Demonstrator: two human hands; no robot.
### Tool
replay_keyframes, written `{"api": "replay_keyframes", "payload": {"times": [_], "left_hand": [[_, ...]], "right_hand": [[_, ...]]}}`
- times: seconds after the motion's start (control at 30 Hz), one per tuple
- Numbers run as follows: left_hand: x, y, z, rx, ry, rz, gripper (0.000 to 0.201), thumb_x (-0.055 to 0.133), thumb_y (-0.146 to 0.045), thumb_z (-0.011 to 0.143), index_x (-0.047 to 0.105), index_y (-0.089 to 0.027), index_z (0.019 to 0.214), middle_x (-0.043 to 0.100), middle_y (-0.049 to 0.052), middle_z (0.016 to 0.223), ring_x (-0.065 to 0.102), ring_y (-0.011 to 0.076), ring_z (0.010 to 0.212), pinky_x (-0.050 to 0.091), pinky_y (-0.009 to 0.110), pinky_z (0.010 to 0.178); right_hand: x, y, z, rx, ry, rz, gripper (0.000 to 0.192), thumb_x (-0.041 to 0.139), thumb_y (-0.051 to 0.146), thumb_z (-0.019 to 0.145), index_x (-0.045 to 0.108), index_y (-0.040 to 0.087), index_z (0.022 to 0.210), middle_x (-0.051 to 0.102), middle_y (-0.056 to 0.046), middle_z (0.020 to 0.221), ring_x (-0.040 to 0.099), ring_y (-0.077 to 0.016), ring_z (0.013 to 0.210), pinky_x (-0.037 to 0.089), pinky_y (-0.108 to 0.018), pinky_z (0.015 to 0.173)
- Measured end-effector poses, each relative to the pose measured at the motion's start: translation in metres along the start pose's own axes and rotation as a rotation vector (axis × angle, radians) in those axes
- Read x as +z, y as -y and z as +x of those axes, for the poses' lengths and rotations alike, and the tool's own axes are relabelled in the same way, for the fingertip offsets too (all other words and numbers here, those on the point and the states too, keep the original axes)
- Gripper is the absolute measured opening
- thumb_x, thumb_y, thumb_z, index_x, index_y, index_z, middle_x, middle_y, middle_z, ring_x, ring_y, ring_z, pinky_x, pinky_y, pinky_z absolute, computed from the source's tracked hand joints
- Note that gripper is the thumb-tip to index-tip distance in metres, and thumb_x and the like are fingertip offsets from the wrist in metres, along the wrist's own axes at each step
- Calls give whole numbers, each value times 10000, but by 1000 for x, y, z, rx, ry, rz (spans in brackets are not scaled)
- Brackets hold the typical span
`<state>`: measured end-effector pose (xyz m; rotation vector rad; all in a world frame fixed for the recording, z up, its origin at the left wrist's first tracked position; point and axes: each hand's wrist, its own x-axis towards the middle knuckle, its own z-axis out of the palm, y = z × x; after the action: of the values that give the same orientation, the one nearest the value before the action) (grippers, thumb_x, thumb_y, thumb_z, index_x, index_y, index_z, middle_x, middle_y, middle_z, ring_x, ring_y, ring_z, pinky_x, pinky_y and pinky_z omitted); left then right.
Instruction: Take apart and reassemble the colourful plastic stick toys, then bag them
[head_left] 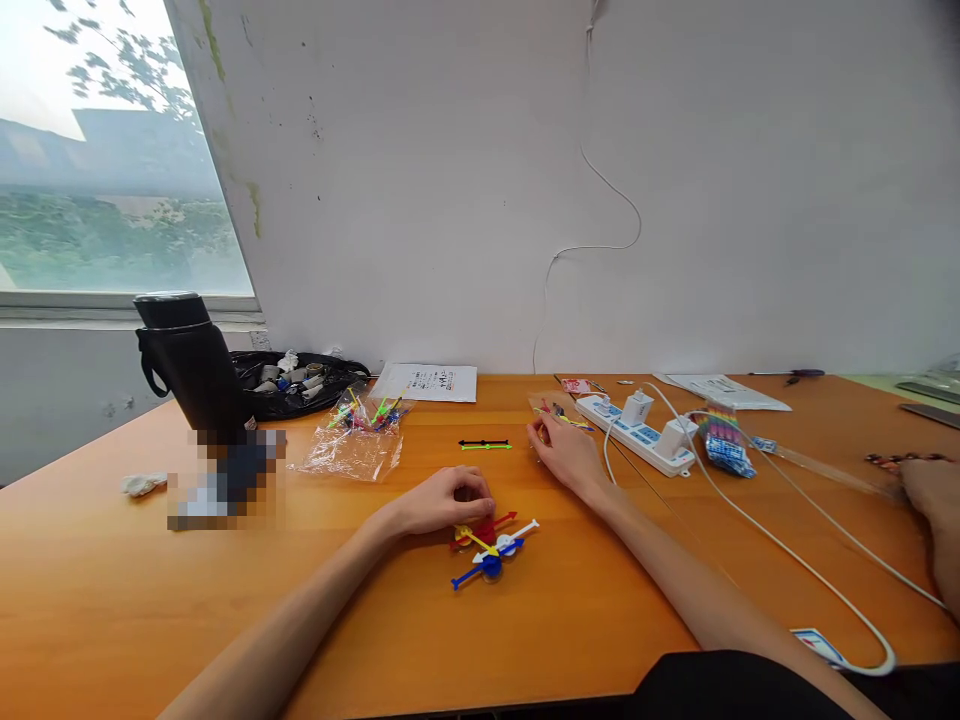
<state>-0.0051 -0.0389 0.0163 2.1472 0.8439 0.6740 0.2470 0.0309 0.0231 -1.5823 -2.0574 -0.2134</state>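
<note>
Near the middle of the table my left hand (450, 497) rests with its fingers curled, the tips beside a small cluster of plastic arrow spinners. The cluster holds a red spinner (504, 524), a yellow spinner (480, 542), a white spinner (525, 533) and a blue spinner (469, 578), overlapping one another. Further off, my right hand (566, 455) has bent, closed fingers at a clear bag of coloured parts (559, 408); whatever is between the fingertips is hidden. Between and beyond the hands lie a black arrow (484, 442) and a green arrow (487, 448), side by side.
Another clear bag (356, 445) with coloured arrows lies left, near a black bottle (191, 365) and a black plastic bag (322, 405). A white power strip (645, 440) with cables (787, 560) stands right. Another person's hand (930, 490) is at the right edge.
</note>
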Motion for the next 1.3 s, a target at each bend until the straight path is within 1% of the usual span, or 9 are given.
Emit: {"api": "replay_keyframes", "payload": {"times": [0.23,0.33,0.4,0.5,0.6,0.77,0.93,1.13,1.3], "left_hand": [[6,-10,-1,115,13,15,249,686,-433,838,748,-192,839,674,65,911,603,191,847,450,295,793],[9,-8,1,33,-11,-123,281,662,-448,856,695,-169,855,654,43,807,567,142,671,429,264,643],[9,-5,2,-15,-86,-232,293,654,-456,863,651,-164,859,624,17,731,531,121,611,393,243,591],[5,-3,6,-14,-272,-340,312,656,-472,861,619,-162,847,638,30,765,577,144,708,422,249,668],[1,0,9,-26,-415,-393,331,657,-489,858,612,-161,855,670,52,806,603,163,755,446,270,729],[2,8,12,-14,-514,-363,312,683,-469,847,605,-167,839,672,27,792,593,149,733,436,255,714],[6,10,14,53,-524,-362,293,701,-432,844,584,-166,802,601,-7,758,530,119,700,412,233,678],[6,7,13,30,-518,-394,292,709,-421,842,584,-162,788,608,7,765,526,120,689,407,227,628],[8,9,12,14,-513,-396,314,728,-431,825,588,-155,774,600,11,766,540,122,698,426,226,622]], "right_hand": [[5,6,-1,-162,-1,275,264,427,340,996,614,206,866,711,-37,868,623,-177,771,404,-269,677],[4,9,-1,-174,-1,387,283,435,358,990,619,201,844,691,-27,805,578,-165,687,398,-275,646],[1,11,-1,-175,-13,454,303,435,380,988,624,197,838,682,-28,792,562,-162,668,402,-280,640],[-3,16,-2,-177,-14,571,341,437,437,987,628,192,846,660,-26,769,554,-157,660,410,-276,630],[-8,24,-4,-189,104,764,376,435,506,984,633,190,944,609,-10,712,536,-148,644,412,-263,605],[-10,43,-13,-231,448,1128,433,536,539,939,564,198,1205,650,-13,794,588,-139,693,482,-269,682],[-9,50,-21,-256,498,1134,397,677,443,874,606,215,1190,699,-20,883,658,-169,855,500,-327,855],[-16,51,-19,-317,444,1066,400,717,404,845,634,226,1194,682,0,846,638,-152,795,517,-316,819],[-15,53,-21,-337,467,1054,311,655,411,897,655,210,1134,739,-46,971,695,-188,896,534,-346,865]]}}
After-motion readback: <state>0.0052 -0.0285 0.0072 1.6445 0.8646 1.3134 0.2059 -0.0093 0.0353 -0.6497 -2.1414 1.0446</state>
